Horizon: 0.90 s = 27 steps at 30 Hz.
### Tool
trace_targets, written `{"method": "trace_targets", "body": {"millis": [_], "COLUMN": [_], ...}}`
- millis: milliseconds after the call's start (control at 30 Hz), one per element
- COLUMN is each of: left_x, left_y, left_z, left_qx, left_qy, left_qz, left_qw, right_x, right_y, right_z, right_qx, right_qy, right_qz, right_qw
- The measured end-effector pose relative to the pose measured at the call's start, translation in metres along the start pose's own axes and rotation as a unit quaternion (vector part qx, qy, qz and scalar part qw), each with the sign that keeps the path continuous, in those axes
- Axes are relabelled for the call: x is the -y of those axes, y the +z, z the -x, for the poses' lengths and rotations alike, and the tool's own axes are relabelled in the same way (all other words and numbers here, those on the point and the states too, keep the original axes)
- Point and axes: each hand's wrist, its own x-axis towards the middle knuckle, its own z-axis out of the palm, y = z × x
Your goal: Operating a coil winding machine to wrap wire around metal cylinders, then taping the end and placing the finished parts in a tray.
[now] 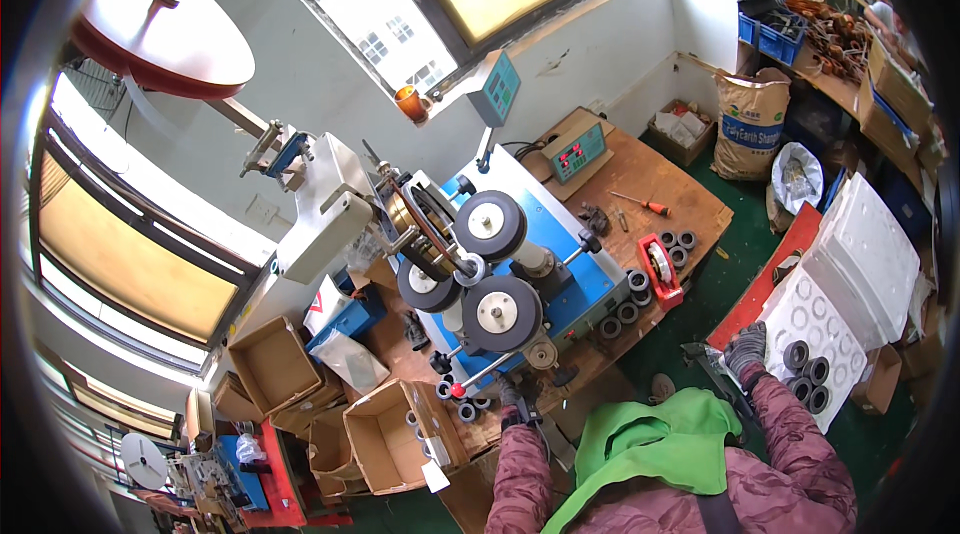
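My left hand [513, 400], in a dark glove, is at the front edge of the winding machine [590, 269], just below its rubber rollers. Its fingers are mostly hidden, so their grip does not show. My right hand [746, 348], in a grey glove, reaches out at the near left edge of a white foam tray [800, 312] with round recesses. Its fingers look curled, and anything inside them is hidden. Several dark rings [817, 371] are grouped on the tray beside that hand. Three black rollers [503, 314] with pale hubs surround a small ring [469, 269] on the machine.
A wooden bench [660, 174] carries the machine, a screwdriver [640, 203], a red tape dispenser [661, 272] and several dark rings [627, 313]. A control box [578, 153] stands behind. Cardboard boxes [385, 439] are at the left. A sack [748, 124] stands at the back right.
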Motion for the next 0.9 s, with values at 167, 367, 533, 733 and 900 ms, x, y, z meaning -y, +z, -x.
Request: {"method": "trace_targets", "body": {"millis": [167, 367, 533, 733, 900], "left_x": [0.014, 0.008, -0.001, 0.007, 0.008], "left_y": [-0.009, -0.014, -0.011, -0.01, -0.002], "left_z": [0.011, 0.008, 0.0, 0.008, 0.002], "left_qx": [-0.053, -0.104, -0.115, -0.099, -0.068], "left_qy": [-0.05, -0.08, -0.079, -0.063, -0.044], "left_qz": [0.098, 0.148, 0.171, 0.163, 0.134], "left_qw": [0.993, 0.98, 0.975, 0.98, 0.988], "right_x": [0.006, 0.006, 0.015, 0.01, 0.006], "right_y": [-0.004, -0.006, -0.009, -0.005, 0.002], "right_z": [-0.004, -0.006, -0.007, -0.005, -0.005], "right_qx": [0.001, 0.011, 0.005, 0.008, -0.011], "right_qy": [-0.008, 0.003, -0.002, -0.001, 0.002], "right_qz": [-0.006, 0.026, 0.048, 0.028, -0.002], "right_qw": [1.0, 1.0, 0.999, 1.0, 1.0]}}
